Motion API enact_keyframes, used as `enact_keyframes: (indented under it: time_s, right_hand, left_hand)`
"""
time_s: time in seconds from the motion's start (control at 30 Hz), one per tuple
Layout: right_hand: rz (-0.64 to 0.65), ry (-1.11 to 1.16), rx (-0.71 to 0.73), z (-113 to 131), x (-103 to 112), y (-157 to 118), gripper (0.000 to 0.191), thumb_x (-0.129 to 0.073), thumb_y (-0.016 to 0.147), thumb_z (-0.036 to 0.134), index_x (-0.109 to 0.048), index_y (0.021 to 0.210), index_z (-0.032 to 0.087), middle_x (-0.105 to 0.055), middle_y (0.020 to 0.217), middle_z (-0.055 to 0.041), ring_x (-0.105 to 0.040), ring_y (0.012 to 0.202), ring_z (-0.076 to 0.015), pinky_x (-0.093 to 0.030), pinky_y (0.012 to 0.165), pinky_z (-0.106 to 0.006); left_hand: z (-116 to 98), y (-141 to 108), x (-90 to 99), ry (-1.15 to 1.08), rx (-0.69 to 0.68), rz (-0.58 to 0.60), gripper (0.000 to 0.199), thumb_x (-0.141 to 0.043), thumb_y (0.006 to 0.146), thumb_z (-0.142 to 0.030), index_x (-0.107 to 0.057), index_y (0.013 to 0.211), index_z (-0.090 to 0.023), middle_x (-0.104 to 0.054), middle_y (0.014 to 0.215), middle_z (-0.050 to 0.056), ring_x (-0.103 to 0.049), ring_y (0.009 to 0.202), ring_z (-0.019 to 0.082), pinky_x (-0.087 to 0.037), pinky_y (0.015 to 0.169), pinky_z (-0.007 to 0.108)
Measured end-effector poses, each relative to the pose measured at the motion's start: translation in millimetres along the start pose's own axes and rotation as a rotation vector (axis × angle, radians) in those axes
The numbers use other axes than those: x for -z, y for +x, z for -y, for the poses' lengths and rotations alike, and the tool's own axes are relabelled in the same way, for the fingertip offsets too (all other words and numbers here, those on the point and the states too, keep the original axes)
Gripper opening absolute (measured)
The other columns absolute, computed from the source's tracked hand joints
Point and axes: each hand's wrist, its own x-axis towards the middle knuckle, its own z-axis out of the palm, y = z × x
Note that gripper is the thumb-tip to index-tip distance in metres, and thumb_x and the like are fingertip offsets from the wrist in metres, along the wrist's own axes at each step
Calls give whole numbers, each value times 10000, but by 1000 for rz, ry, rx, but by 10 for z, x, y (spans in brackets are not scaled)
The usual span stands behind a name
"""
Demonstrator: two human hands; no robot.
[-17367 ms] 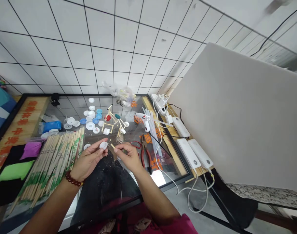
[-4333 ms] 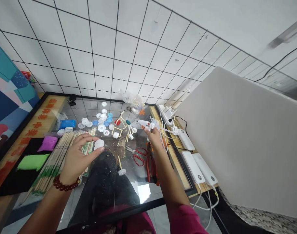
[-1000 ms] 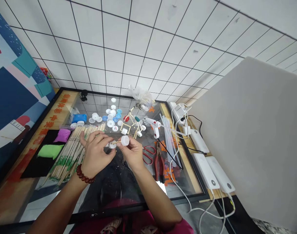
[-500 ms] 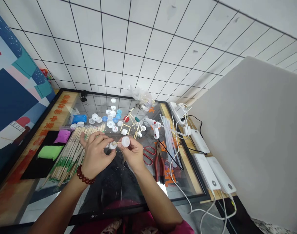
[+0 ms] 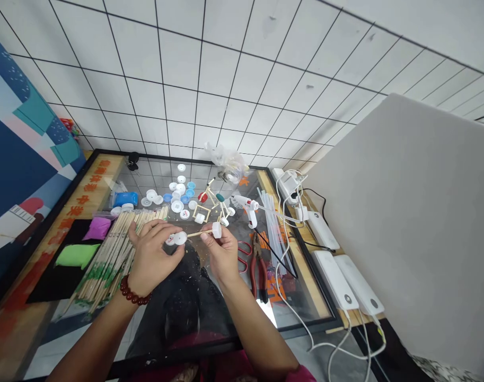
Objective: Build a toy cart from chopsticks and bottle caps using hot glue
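My left hand [image 5: 156,252] is closed on white bottle caps [image 5: 180,238], held between thumb and fingers above the glass tabletop. In my right hand [image 5: 221,252] a thin wooden stick [image 5: 198,233] is pinched, with another white cap [image 5: 217,229] on its right end. The stick's left end reaches the caps in my left hand; whether it is fixed there I cannot tell. Beyond the hands stands a small stick frame [image 5: 202,212] with caps on it, beside a red and a green piece. Loose white and blue caps [image 5: 181,189] lie further back.
Bundled chopsticks [image 5: 106,260] lie left, beside green clay [image 5: 77,255], purple clay [image 5: 97,228] and a blue packet [image 5: 126,199]. To the right are a white glue gun [image 5: 247,207], red-handled scissors [image 5: 244,254], pliers [image 5: 258,270], glue sticks [image 5: 271,223] and cables. A plastic bag [image 5: 228,162] sits behind.
My right hand has shifted slightly right, showing more of the stick between the caps. The cap on its end has turned side-on. The view has shifted a little.
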Motion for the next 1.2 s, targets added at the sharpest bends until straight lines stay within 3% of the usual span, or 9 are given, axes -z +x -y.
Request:
enact_keyframes:
  time_s: [0.27, 0.37, 0.47, 0.6, 0.77, 0.9, 1.2]
  right_hand:
    - [-74, 28, 17, 23, 32, 28, 176, -801, 673, 307, -713, 787, 205, -658, 746, 0, -546, 690, -139, -469, 655, -264]
    - [-81, 37, 19, 17, 42, 22, 172, -804, 673, 305, -714, 782, 206, -663, 746, -3, -556, 701, -145, -475, 665, -271]
    - [-54, 46, 28, 10, 33, 4, 149, -801, 692, 294, -711, 772, 207, -668, 755, -4, -572, 727, -150, -483, 688, -277]
    - [-27, 81, 52, 31, 18, -14, 131, -802, 707, 274, -710, 777, 212, -668, 761, 3, -572, 720, -139, -480, 680, -265]
    - [20, 50, 66, 91, 2, -67, 149, -807, 703, 294, -702, 765, 208, -685, 777, -6, -598, 729, -154, -504, 690, -287]
    - [81, 3, 87, 98, -17, -139, 157, -802, 719, 305, -708, 792, 203, -709, 811, -24, -634, 755, -172, -533, 717, -311]
    - [146, -116, 154, 200, -60, -161, 111, -779, 743, 274, -702, 779, 202, -708, 801, -30, -652, 747, -175, -549, 713, -306]
  left_hand:
    - [66, -2, 9, -130, 136, 26, 151, -739, 724, -286, -741, 874, -265, -728, 977, 52, -642, 1004, 288, -146, 1151, 590]
    - [87, 24, 35, -262, 183, 42, 161, -742, 710, -300, -728, 864, -255, -742, 953, 45, -657, 975, 277, -295, 1112, 543]
    - [102, 47, 60, -440, 271, 114, 212, -747, 708, -329, -725, 896, -234, -743, 961, 51, -671, 955, 260, -464, 976, 442]
    - [124, 48, 85, -739, 352, 173, 264, -761, 711, -289, -688, 954, -214, -719, 1013, 74, -666, 1033, 259, -501, 943, 404]
    - [90, 48, 135, -955, 253, 215, 241, -766, 728, -208, -633, 928, -227, -690, 987, 103, -570, 1250, 312, -474, 1003, 456]
    - [45, 59, 160, -983, 164, 225, 218, -753, 747, -202, -614, 911, -237, -679, 916, 100, -554, 1260, 322, -469, 1008, 495]
    - [55, 67, 140, -970, 108, 231, 216, -755, 749, -184, -631, 916, -244, -685, 916, 94, -540, 1277, 301, -415, 1079, 526]
